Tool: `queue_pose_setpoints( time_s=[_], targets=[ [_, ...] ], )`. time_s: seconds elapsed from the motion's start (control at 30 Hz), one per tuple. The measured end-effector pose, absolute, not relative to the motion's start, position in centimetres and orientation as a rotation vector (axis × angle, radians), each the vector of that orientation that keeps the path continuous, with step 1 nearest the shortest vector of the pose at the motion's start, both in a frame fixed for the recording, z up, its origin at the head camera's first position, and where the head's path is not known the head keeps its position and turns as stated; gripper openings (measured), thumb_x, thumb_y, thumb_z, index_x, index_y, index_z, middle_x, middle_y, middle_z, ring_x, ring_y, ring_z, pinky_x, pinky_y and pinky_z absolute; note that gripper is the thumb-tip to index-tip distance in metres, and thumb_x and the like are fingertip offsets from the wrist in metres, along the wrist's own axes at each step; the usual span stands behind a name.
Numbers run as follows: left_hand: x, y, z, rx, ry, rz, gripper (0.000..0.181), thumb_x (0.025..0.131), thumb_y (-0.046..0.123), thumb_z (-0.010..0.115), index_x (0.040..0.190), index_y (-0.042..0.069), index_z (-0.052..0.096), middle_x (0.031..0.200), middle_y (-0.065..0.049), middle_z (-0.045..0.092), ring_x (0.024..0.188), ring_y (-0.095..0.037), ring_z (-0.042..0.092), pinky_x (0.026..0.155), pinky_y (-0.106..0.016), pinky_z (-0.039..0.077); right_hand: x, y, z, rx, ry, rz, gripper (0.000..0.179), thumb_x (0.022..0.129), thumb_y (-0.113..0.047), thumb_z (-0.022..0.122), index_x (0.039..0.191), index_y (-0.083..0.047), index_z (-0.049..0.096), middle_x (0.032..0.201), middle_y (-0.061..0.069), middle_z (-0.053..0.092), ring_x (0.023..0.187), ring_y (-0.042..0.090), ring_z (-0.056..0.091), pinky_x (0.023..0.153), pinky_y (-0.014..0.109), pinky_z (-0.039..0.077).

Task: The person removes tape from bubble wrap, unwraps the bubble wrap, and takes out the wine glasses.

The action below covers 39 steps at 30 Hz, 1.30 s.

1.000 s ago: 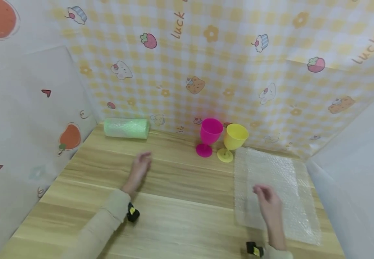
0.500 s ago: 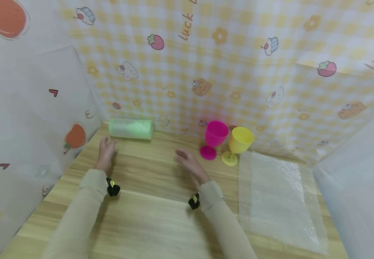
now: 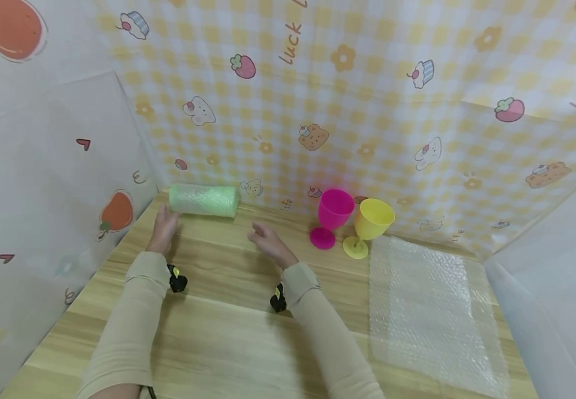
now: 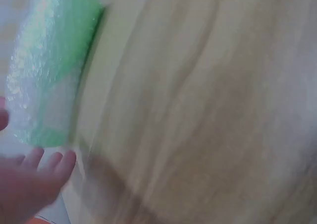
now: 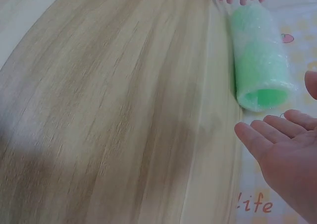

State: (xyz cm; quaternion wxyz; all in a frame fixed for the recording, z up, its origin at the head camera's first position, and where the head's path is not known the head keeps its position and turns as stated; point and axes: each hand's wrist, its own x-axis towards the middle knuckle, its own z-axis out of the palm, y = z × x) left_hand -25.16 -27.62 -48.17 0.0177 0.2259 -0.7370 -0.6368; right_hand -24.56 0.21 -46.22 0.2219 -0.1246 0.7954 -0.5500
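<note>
A green cylinder wrapped in bubble wrap lies on its side at the back left of the table. My left hand is at its left end, fingers extended and fingertips right by that end in the left wrist view. To the right of the cylinder and a little nearer to me is my right hand, with a gap between them. In the right wrist view its palm faces the cylinder's hollow end, fingers nearly straight and holding nothing.
A magenta goblet and a yellow goblet stand upright near the back cloth. Flat bubble wrap sheets lie on the right of the wooden table. Patterned cloth closes off the back, white cloth both sides.
My right hand has swung left from over the bubble wrap sheets towards the green cylinder. My left hand has moved left and forward to the cylinder's left end. The view has shifted slightly.
</note>
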Motion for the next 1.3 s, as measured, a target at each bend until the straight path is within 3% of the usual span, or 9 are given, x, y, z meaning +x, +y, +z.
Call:
queue_pose_setpoints(
  time_s=[0.1, 0.2, 0.37, 0.53, 0.77, 0.9, 1.0, 1.17, 1.3],
  targets=[
    [-24.9, -27.3, -48.2, 0.953, -2.164, -1.870, 0.064, 0.095, 0.048, 0.029, 0.148, 0.015, 0.019, 0.147, -0.015, 0.032, 0.132, -0.029, 0.034, 0.110, -0.041, 0.030, -24.6, 0.6, -46.4, -0.315, 2.226, -1.516, 0.054, 0.098, -0.030, 0.044, 0.145, -0.008, 0.029, 0.149, 0.013, 0.033, 0.135, 0.029, 0.034, 0.111, 0.044, 0.030],
    [-24.5, -27.1, -48.5, 1.060, -2.093, -1.821, 0.065, 0.093, 0.055, 0.026, 0.143, 0.014, 0.032, 0.134, -0.012, 0.044, 0.118, -0.025, 0.044, 0.102, -0.039, 0.037, -24.7, 0.9, -46.6, -0.258, 2.249, -1.520, 0.054, 0.098, -0.031, 0.044, 0.144, -0.008, 0.030, 0.146, 0.015, 0.036, 0.133, 0.032, 0.036, 0.110, 0.045, 0.032],
    [-24.4, -26.8, -49.1, 0.848, -2.240, -1.938, 0.065, 0.096, 0.051, 0.026, 0.145, 0.009, 0.027, 0.143, -0.012, 0.035, 0.126, -0.025, 0.037, 0.106, -0.037, 0.032, -24.7, 1.1, -46.8, -0.190, 2.236, -1.543, 0.058, 0.098, -0.033, 0.043, 0.146, -0.006, 0.025, 0.146, 0.017, 0.036, 0.133, 0.034, 0.036, 0.109, 0.047, 0.032],
    [-23.9, -25.9, -49.5, 0.630, -2.339, -2.109, 0.071, 0.096, 0.052, 0.032, 0.148, 0.005, 0.018, 0.153, -0.014, 0.019, 0.141, -0.030, 0.016, 0.117, -0.044, 0.013, -24.6, 1.1, -47.0, -0.192, 2.219, -1.582, 0.055, 0.098, -0.032, 0.043, 0.145, -0.006, 0.028, 0.146, 0.016, 0.036, 0.132, 0.034, 0.037, 0.108, 0.048, 0.033],
    [-21.9, -24.3, -49.8, 0.510, -2.360, -2.276, 0.075, 0.094, 0.056, 0.035, 0.146, 0.003, 0.018, 0.141, -0.016, 0.029, 0.128, -0.030, 0.028, 0.114, -0.046, 0.020, -23.9, 2.4, -47.6, -0.192, 2.265, -1.580, 0.046, 0.097, -0.028, 0.046, 0.138, -0.010, 0.040, 0.138, 0.015, 0.045, 0.121, 0.033, 0.048, 0.098, 0.045, 0.044],
    [-20.0, -23.5, -49.8, 0.388, -2.497, -2.233, 0.074, 0.096, 0.054, 0.032, 0.146, 0.002, 0.015, 0.147, -0.020, 0.024, 0.134, -0.035, 0.024, 0.115, -0.051, 0.016, -22.9, 4.2, -47.7, -0.192, 2.314, -1.544, 0.043, 0.096, -0.028, 0.048, 0.134, -0.008, 0.045, 0.132, 0.016, 0.050, 0.112, 0.033, 0.054, 0.091, 0.042, 0.050],
    [-18.4, -22.4, -49.9, 0.305, -2.580, -2.184, 0.072, 0.097, 0.052, 0.031, 0.145, 0.000, 0.017, 0.148, -0.023, 0.023, 0.133, -0.037, 0.028, 0.113, -0.051, 0.023, -22.0, 5.7, -48.0, -0.203, 2.375, -1.515, 0.040, 0.096, -0.028, 0.050, 0.130, -0.007, 0.050, 0.126, 0.015, 0.054, 0.109, 0.031, 0.055, 0.086, 0.038, 0.051],
    [-14.9, -20.5, -50.0, 0.177, -2.617, -2.237, 0.065, 0.098, 0.047, 0.036, 0.141, 0.000, 0.025, 0.140, -0.025, 0.034, 0.117, -0.032, 0.048, 0.097, -0.042, 0.047, -20.0, 8.3, -48.5, -0.256, 2.440, -1.528, 0.037, 0.095, -0.024, 0.053, 0.125, -0.003, 0.053, 0.119, 0.017, 0.057, 0.103, 0.031, 0.057, 0.081, 0.038, 0.053],
    [-11.3, -18.7, -49.9, 0.137, -2.594, -2.387, 0.058, 0.098, 0.041, 0.040, 0.140, 0.001, 0.028, 0.134, -0.026, 0.040, 0.107, -0.026, 0.057, 0.091, -0.040, 0.051, -18.1, 10.0, -48.9, -0.293, 2.431, -1.588, 0.036, 0.092, -0.016, 0.057, 0.122, 0.002, 0.054, 0.114, 0.020, 0.058, 0.096, 0.029, 0.058, 0.077, 0.036, 0.053]
  ],
)
